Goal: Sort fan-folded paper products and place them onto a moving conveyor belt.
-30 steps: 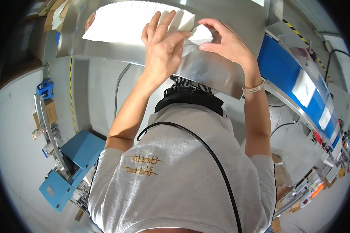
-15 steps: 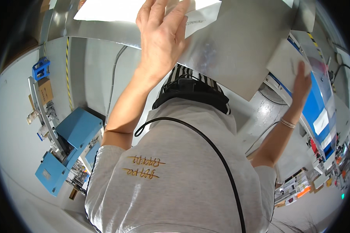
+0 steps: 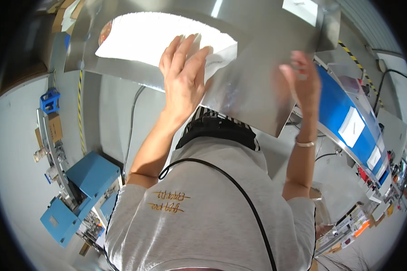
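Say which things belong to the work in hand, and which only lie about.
In use, it seems:
row of white packets, under the left hand
metal table
blue conveyor belt near the right hand

Apparently lying about:
blue plastic stool
cardboard box

One row of white packets (image 3: pixel 140 38), too tight to count, lines the worktop's (image 3: pixel 257 58) near edge, with one single packet (image 3: pixel 300 10) by its right edge and three flat packets (image 3: pixel 352 127) on one blue belt (image 3: pixel 331 101).

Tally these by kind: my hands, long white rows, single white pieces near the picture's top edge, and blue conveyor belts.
Hands: 2, the left hand on the long white row, the right hand blurred and away from it
Long white row: 1
Single white piece, top right: 1
Blue conveyor belt: 1
Total: 5
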`<state>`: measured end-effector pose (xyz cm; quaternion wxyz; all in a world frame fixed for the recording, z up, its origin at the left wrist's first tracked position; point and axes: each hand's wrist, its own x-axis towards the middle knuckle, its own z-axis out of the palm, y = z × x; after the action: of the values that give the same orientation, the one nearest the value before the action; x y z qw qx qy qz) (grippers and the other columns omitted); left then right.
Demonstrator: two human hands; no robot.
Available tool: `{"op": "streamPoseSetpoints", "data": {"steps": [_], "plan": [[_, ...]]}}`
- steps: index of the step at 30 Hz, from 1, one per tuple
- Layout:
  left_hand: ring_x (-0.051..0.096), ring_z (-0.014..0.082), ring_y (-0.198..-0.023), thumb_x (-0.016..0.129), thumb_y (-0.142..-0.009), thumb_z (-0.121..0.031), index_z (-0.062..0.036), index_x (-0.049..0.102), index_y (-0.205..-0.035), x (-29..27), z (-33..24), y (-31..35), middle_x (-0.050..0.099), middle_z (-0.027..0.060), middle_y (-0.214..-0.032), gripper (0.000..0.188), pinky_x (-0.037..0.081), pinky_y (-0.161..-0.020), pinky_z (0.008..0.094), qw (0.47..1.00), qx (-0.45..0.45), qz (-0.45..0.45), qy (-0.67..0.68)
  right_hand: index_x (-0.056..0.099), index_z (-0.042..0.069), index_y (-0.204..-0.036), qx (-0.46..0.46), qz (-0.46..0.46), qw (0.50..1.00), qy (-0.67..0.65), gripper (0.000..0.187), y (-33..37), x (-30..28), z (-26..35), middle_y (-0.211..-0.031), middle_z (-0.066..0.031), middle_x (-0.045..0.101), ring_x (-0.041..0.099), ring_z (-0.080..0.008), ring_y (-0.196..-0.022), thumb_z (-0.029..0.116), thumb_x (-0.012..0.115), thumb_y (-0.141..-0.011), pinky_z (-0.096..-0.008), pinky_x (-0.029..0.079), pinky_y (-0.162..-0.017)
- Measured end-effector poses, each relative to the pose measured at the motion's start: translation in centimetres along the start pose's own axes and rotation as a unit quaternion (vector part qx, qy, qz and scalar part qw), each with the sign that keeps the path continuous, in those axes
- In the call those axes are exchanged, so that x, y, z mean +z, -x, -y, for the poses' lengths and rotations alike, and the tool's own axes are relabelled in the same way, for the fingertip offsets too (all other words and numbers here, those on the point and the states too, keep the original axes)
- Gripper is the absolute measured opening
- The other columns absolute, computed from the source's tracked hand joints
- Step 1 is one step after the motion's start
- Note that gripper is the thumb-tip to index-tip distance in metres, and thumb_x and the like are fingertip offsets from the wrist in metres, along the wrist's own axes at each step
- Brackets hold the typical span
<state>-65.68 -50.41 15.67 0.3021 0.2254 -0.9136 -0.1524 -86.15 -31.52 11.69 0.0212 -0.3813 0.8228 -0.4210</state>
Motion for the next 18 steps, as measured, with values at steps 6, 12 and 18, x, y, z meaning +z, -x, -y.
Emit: {"op": "streamPoseSetpoints", "data": {"steps": [6, 12, 18], "plan": [[0.033, 0.0372, -0.132, 0.065, -0.078, 0.001, -0.0161, 0.071, -0.1, -0.4, -0.4, -0.3, 0.046, 0.01, -0.137, 0.029, 0.029, -0.105, 0.0457, 0.999, 0.024, 0.043, 0.012, 0.055, 0.011, -0.117, 0.029, 0.252, 0.943, -0.216, 0.046, -2.8, 4.8, 4.7, -0.114, -0.0059, 0.058, 0.055, -0.0174, -0.101, 0.012, 0.075, -0.075, -0.0299, 0.047, -0.085], [0.028, 0.0397, -0.134, 0.071, -0.077, -0.015, -0.0103, 0.062, -0.117, -0.8, -0.3, -1.0, 0.037, 0.0188, -0.141, 0.041, 0.019, -0.107, 0.054, 0.999, -0.026, 0.035, 0.0, 0.053, 0.001, -0.118, 0.174, 0.282, 0.909, -0.253, 0.045, -1.4, 3.5, 4.8, -0.112, -0.0076, 0.059, 0.055, -0.0126, -0.095, 0.02, 0.071, -0.082, -0.0272, 0.046, -0.08], [0.044, 0.0351, -0.124, 0.062, -0.083, 0.0, -0.0103, 0.065, -0.112, -1.3, 1.2, -0.6, 0.051, 0.0148, -0.129, 0.031, 0.037, -0.1, 0.043, 0.999, -0.014, 0.013, -0.026, 0.055, -0.002, -0.114, 0.172, -0.041, 0.974, -0.143, 0.038, 5.4, -1.6, -9.8, -0.1, -0.009, 0.065, 0.062, -0.0167, -0.086, 0.025, 0.063, -0.089, -0.0305, 0.049, -0.071]]}}
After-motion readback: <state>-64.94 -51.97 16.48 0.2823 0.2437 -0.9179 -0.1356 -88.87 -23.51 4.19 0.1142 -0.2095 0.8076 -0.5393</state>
